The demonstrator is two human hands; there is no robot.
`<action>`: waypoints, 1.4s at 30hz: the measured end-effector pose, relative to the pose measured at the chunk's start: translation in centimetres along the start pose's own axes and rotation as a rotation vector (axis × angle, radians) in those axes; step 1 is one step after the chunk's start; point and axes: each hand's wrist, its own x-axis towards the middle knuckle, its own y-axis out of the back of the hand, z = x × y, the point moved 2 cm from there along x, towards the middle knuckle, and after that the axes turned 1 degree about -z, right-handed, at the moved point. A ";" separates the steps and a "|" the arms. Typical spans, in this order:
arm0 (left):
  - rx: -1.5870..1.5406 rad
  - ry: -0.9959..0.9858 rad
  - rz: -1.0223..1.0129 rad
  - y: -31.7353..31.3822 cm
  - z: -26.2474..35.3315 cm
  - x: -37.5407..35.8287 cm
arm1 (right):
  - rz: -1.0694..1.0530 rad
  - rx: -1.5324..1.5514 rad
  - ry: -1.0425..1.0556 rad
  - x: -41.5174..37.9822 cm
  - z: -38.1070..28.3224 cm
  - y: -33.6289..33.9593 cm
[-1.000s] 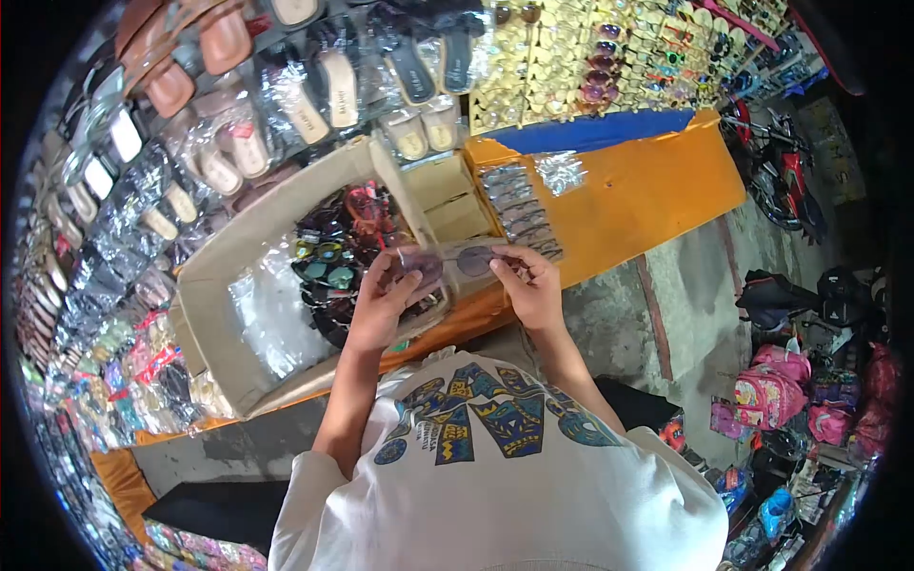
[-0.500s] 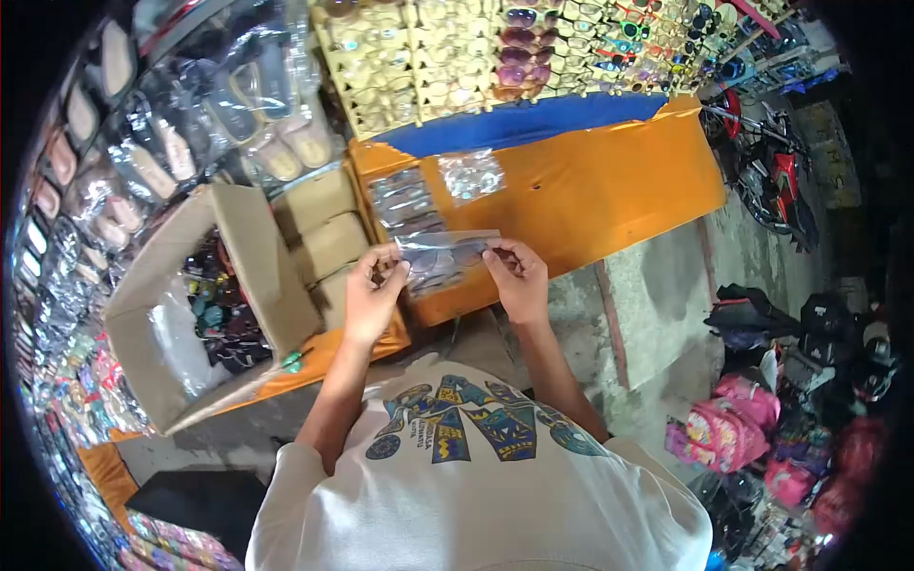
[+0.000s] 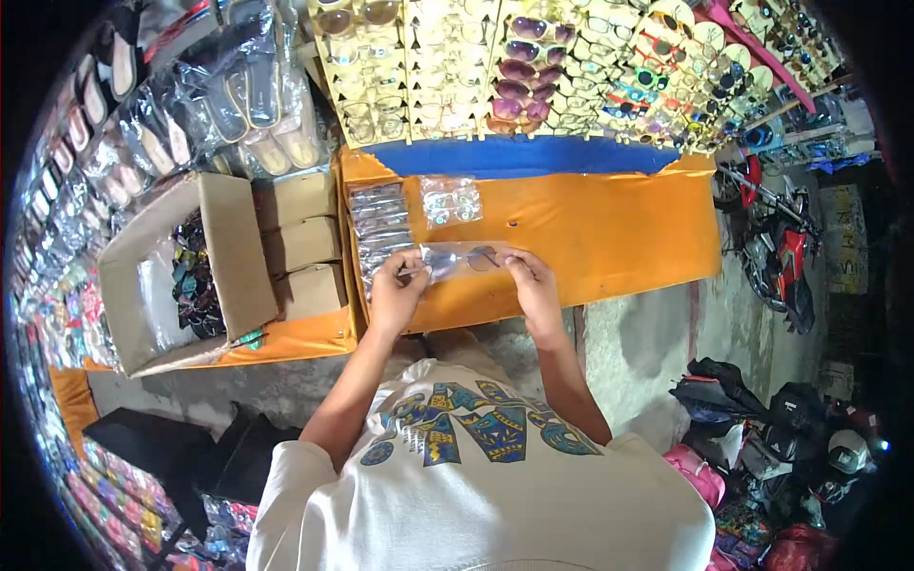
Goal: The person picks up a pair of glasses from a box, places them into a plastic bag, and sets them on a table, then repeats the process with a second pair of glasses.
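Observation:
Both hands hold one pair of sunglasses in a clear plastic sleeve (image 3: pixel 461 259) over the orange table (image 3: pixel 609 228). My left hand (image 3: pixel 398 290) pinches the sleeve's left end and my right hand (image 3: pixel 533 284) grips its right end. Just left of the hands lies a row of several more bagged sunglasses (image 3: pixel 377 226). Another bagged pair (image 3: pixel 451 202) rests further back on the table.
An open cardboard box (image 3: pixel 225 249) with sunglasses inside stands at the left, beside three small closed boxes (image 3: pixel 303 244). Racks of sunglasses (image 3: pixel 533 67) stand behind the table. Bagged sandals (image 3: pixel 171 105) hang at the left. A motorcycle (image 3: pixel 776 247) and bags (image 3: pixel 762 428) are at the right.
The view has swung right, so the cardboard box has slid left. Both hands carried the bagged sunglasses from above the box to over the orange table.

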 end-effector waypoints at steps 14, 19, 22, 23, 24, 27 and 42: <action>0.205 -0.171 0.031 -4.0 -5.4 3.2 | 0.022 -0.145 0.023 1.1 4.3 3.1; 0.325 -0.114 0.187 -10.1 -6.5 8.3 | 0.000 -0.118 -0.005 8.1 7.4 6.5; 0.427 -0.278 0.293 -13.6 -8.5 12.2 | -0.015 -0.142 0.008 12.2 9.4 9.2; 0.435 -0.264 0.298 -14.8 -9.1 13.3 | -0.019 -0.214 0.051 14.0 9.8 9.9; 0.442 -0.242 0.289 -16.0 -9.4 14.4 | -0.025 -0.211 0.042 15.6 10.7 10.7; 0.480 -0.206 0.276 -18.3 -11.5 17.9 | -0.023 -0.252 0.051 20.1 13.0 12.7; 0.593 -0.038 0.330 -23.0 -15.1 23.1 | -0.176 -0.284 -0.038 29.7 17.8 14.2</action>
